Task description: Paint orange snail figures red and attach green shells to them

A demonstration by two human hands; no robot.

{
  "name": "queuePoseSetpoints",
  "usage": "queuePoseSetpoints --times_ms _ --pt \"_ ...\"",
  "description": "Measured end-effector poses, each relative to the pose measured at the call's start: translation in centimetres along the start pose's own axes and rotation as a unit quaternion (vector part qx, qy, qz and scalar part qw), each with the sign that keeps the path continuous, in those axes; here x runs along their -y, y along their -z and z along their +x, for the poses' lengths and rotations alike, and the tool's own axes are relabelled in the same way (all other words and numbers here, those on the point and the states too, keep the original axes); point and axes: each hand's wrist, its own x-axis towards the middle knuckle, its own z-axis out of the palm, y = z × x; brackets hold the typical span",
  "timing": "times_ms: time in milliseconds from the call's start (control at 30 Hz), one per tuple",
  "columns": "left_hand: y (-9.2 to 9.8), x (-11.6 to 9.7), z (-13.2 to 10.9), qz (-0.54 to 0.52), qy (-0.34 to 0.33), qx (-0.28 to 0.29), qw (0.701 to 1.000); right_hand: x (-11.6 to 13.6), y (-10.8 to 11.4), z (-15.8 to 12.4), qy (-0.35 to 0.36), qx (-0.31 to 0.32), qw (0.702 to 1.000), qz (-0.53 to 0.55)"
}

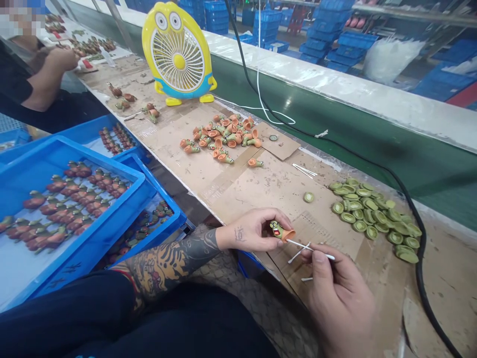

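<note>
My left hand (257, 231) pinches a small green figure part (276, 229) with a painted face and an orange, cup-shaped end. That hollow end faces my right hand (337, 288), whose fingers are closed on a cotton swab (298, 244). The swab's far tip reaches the opening of the orange cup; whether it touches the inside I cannot tell. Under it on the cardboard lies another cotton swab (294, 256). Beyond my hands is a pile of similar green and orange figure parts (227, 134). Round green cap-like pieces (372, 211) are heaped to the right, with a single green piece (308, 197) apart from them.
A yellow fan (179, 59) stands at the back of the cardboard-covered bench (238, 194). A black cable (391, 174) runs along the right. Blue trays (139, 180) of finished-looking figures sit left, below bench level. Another person's arm (46, 79) is at far left. Spare swabs (303, 170) lie mid-bench.
</note>
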Motion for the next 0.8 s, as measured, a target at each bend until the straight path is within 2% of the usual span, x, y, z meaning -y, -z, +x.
queuePoseSetpoints --times_ms 300,433,567,667,800 --pt "0.1 -0.3 0.1 -0.014 -0.001 0.017 1.0 -0.6 0.0 0.3 -0.024 -0.019 0.999 -0.026" --pt "0.2 -0.2 0.2 -0.037 0.019 0.022 0.999 -0.2 0.1 0.1 0.006 -0.027 0.998 -0.052" --pt "0.2 0.0 0.2 -0.071 0.052 0.006 0.996 -0.1 1.0 0.1 0.021 -0.088 0.995 -0.033" --pt "0.1 0.0 0.4 -0.109 0.112 -0.012 0.988 -0.9 2.5 0.4 -0.008 -0.107 0.989 -0.097" --pt "0.1 -0.3 0.5 -0.126 0.146 -0.032 0.981 -2.1 4.3 1.0 -0.056 -0.076 0.97 -0.223"
